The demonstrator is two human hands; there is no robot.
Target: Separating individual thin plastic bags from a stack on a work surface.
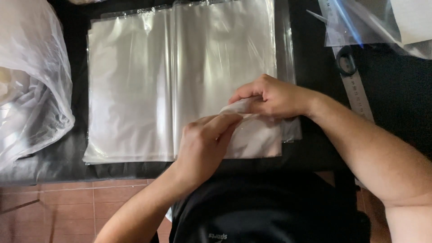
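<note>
Both hands — left hand (204,139), right hand (270,96) — fingers pinching folded clear bag (254,132) at bag stack's (135,90) lower-right edge; counter (396,90) free right of frame.

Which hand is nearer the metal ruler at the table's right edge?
The right hand: it lies just left of the metal ruler, pinching a folded clear bag. The left hand is lower and farther left.

Both hands (238,117) on clear bag (256,135)
</note>
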